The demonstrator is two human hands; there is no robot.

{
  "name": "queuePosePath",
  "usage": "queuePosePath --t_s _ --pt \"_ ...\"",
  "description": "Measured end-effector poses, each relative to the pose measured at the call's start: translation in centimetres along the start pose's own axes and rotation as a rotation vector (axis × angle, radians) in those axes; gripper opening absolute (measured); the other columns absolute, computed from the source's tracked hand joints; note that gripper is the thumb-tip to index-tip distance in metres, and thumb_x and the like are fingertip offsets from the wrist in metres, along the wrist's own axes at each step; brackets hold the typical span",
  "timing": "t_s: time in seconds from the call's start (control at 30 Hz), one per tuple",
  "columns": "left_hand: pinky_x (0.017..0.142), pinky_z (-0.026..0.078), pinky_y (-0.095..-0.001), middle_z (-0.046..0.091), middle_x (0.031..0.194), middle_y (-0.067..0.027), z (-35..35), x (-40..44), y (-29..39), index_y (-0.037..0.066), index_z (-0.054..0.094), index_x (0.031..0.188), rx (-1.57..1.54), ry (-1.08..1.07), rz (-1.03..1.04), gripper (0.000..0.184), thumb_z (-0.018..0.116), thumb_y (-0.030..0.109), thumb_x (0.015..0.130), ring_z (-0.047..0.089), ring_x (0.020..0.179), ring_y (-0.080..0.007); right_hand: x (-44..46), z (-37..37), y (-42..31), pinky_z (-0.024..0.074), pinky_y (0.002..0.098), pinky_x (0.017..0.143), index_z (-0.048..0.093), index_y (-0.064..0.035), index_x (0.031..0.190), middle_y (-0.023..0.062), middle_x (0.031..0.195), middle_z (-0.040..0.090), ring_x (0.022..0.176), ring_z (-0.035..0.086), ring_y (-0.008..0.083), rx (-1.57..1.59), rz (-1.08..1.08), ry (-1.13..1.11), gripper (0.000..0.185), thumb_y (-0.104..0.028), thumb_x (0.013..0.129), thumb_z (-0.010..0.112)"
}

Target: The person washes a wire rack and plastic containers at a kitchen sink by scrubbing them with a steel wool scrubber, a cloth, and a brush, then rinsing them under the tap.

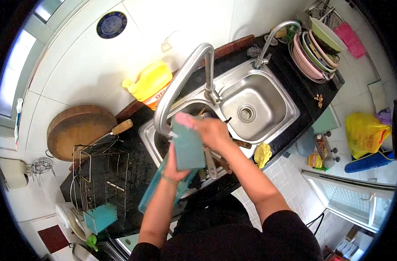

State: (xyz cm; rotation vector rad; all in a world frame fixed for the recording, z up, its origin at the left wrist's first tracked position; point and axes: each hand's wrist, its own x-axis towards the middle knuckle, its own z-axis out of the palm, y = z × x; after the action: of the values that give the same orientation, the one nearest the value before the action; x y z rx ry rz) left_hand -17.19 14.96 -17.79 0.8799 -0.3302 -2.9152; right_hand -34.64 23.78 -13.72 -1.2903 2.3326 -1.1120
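My left hand [174, 163] grips a teal rectangular piece [190, 150] from its left side, over the left sink basin [148, 141]. Whether the piece is a flat panel or one side of a box, I cannot tell. Closed around a pink sponge or cloth [185, 120], my right hand [213, 134] is at the upper edge of the teal piece, blurred by motion. Under my left forearm lies a translucent blue container [149, 195]. Utensils, one with a grey handle [210, 164], lie in the left basin, partly hidden by my hands.
A large curved faucet [181, 78] arches over the left basin. The right basin [250, 104] has a drain strainer. Left stand a wire rack [105, 174], a cleaver handle [121, 127] and a round chopping board [72, 130]. A yellow cloth [262, 155] lies at the sink's front edge.
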Motion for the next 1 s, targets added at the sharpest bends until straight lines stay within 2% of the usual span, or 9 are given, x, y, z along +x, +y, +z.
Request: queuePosePath --t_s 0.07,0.17,0.27,0.37,0.47,0.67,0.83,0.93,1.0 --pt "0.095 0.044 -0.0459 0.051 0.127 -0.0102 2.0 -0.9 0.1 0.012 0.032 0.138 -0.066 -0.011 -0.006 0.07 0.065 0.034 0.081 0.052 0.114 -0.0283 0.6 1.3 0.8 0.051 0.0443 0.06 0.063 -0.0364 0.112 0.0105 0.077 0.064 0.074 0.065 0.032 0.11 -0.034 0.071 0.035 -0.021 0.081 0.058" --pt "0.093 0.046 -0.0447 0.056 0.12 -0.0096 2.9 -2.4 -0.4 0.013 0.038 0.135 0.208 0.156 0.281 0.061 0.059 0.041 0.085 0.055 0.109 -0.0288 -3.3 0.6 -1.8 0.0511 0.0454 0.062 0.066 -0.0379 0.106 0.011 0.079 0.065 0.075 0.065 0.033 -0.033 -0.122 -0.151 0.033 -0.02 0.08 0.056" --pt "0.093 0.044 -0.0419 0.058 0.119 -0.005 0.6 -1.9 0.1 0.016 0.05 0.127 0.51 -0.044 0.363 0.056 0.038 0.058 0.092 0.055 0.108 -0.0231 -4.0 0.3 -4.1 0.0512 0.0454 0.065 0.067 -0.0372 0.104 0.0112 0.079 0.065 0.075 0.065 0.0337 -0.055 -0.095 -0.218 0.034 -0.018 0.079 0.056" --pt "0.089 0.047 -0.0449 0.061 0.113 -0.009 1.2 -1.2 0.3 0.015 0.05 0.126 0.169 0.214 0.023 0.062 0.037 0.063 0.089 0.057 0.105 -0.0288 0.0 1.2 -1.1 0.0509 0.0452 0.066 0.067 -0.0375 0.105 0.0108 0.079 0.065 0.074 0.065 0.034 0.013 0.0 -0.104 0.031 -0.021 0.081 0.056" --pt "0.088 0.048 -0.0459 0.061 0.113 -0.0089 0.5 -1.1 0.0 0.016 0.053 0.122 0.179 0.126 0.095 0.063 0.035 0.065 0.088 0.058 0.104 -0.0285 -0.5 1.0 -1.7 0.0508 0.0445 0.067 0.068 -0.0354 0.104 0.0114 0.081 0.066 0.073 0.064 0.0336 0.113 0.029 -0.021 0.025 -0.027 0.083 0.058" --pt "0.084 0.049 -0.0503 0.059 0.113 -0.0167 0.7 -1.6 1.7 0.012 0.05 0.124 0.01 0.166 0.086 0.07 0.033 0.068 0.087 0.06 0.098 -0.0324 -5.4 0.3 -2.8 0.0514 0.0372 0.07 0.066 -0.0371 0.108 0.0085 0.086 0.068 0.08 0.066 0.0266 0.002 -0.061 -0.283 0.028 -0.022 0.086 0.057" --pt "0.082 0.048 -0.056 0.052 0.121 -0.0293 0.4 -2.5 1.4 0.005 0.037 0.135 -0.037 -0.165 0.045 0.082 0.034 0.069 0.085 0.059 0.099 -0.0411 -0.5 0.8 3.5 0.0468 0.0291 0.06 0.063 -0.0177 0.117 0.002 0.08 0.067 0.069 0.061 0.0148 0.32 0.206 0.197 0.031 -0.022 0.087 0.063" --pt "0.08 0.051 -0.0532 0.055 0.117 -0.0269 1.5 -2.6 1.2 0.007 0.043 0.131 0.099 -0.044 -0.048 0.074 0.026 0.066 0.089 0.061 0.093 -0.0391 -0.7 1.2 3.3 0.0388 0.0237 0.052 0.055 -0.0106 0.127 -0.003 0.071 0.056 0.06 0.049 0.0076 0.851 0.423 0.119 0.043 -0.026 0.088 0.064" --pt "0.082 0.05 -0.052 0.055 0.119 -0.0243 1.4 -2.4 0.4 0.007 0.042 0.131 0.158 -0.069 -0.092 0.072 0.028 0.064 0.09 0.061 0.096 -0.0376 -0.3 0.1 2.0 0.032 0.0204 0.05 0.057 -0.003 0.119 -0.0043 0.071 0.05 0.057 0.04 0.0049 1.121 0.557 -0.283 0.042 -0.029 0.087 0.065"
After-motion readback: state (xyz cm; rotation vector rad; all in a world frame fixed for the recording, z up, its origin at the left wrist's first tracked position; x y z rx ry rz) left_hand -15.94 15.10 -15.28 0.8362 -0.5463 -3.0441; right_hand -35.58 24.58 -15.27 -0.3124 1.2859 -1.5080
